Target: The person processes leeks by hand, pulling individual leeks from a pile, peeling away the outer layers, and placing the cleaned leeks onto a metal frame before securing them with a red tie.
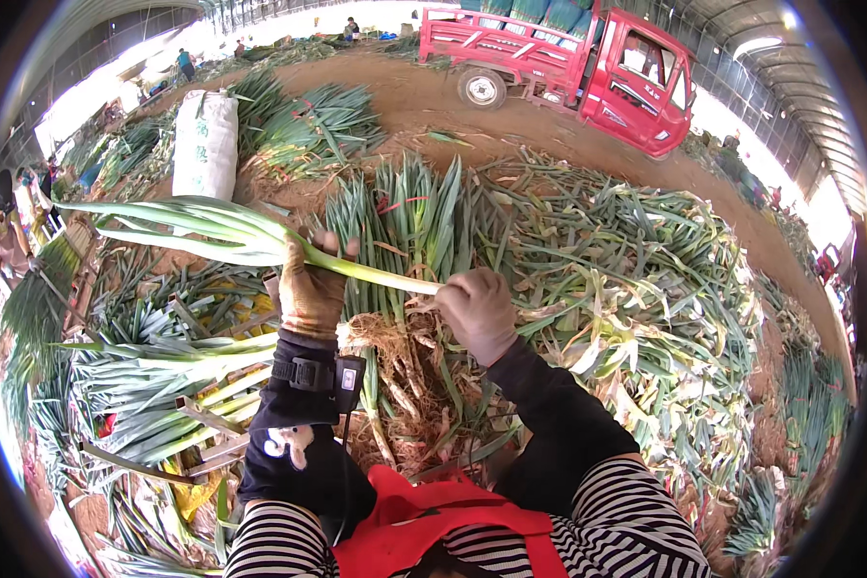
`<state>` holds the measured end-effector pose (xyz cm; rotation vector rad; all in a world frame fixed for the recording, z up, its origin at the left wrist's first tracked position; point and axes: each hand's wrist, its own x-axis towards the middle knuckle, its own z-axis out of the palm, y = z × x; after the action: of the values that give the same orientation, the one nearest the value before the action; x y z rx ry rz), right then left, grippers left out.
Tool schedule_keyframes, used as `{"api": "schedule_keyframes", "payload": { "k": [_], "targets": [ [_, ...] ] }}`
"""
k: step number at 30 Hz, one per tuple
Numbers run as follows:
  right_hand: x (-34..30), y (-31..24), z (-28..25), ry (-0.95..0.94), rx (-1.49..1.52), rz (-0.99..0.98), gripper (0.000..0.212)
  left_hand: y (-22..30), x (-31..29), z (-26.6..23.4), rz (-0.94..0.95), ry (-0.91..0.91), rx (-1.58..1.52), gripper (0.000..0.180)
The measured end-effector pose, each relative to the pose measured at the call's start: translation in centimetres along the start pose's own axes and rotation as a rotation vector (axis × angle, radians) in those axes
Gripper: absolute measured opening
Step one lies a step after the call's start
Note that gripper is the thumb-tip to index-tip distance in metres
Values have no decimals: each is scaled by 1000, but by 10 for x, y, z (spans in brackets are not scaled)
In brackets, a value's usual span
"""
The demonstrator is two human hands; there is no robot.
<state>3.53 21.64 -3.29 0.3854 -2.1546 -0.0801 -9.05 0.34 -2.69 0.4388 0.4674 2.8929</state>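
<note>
We find 1 leek (250, 239) running from upper left to centre frame, its stalk (385, 277) clasped by the left hand (313, 294). The right hand (479, 313) apparently pinches its root end (432, 287).

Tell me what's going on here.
A person holds one long green onion sideways, the left hand around its stalk and the right hand at its pale end. Shaggy brown roots show between the forearms. More onions lie at left; a broad heap of loose leaves spreads at right.
</note>
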Motion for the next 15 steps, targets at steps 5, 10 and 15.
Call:
{"api": "schedule_keyframes", "payload": {
  "k": [5,10,15],
  "targets": [
    [-3,24,2,-65,728,563,17,-11,-2,2,-54,36,220,17],
    [-7,37,9,61,1744,1016,24,1,8,-9,70,-2,193,10],
    [-11,46,1,-42,2068,1091,30,4,15,-23,42,104,179,9]
  ]
}}
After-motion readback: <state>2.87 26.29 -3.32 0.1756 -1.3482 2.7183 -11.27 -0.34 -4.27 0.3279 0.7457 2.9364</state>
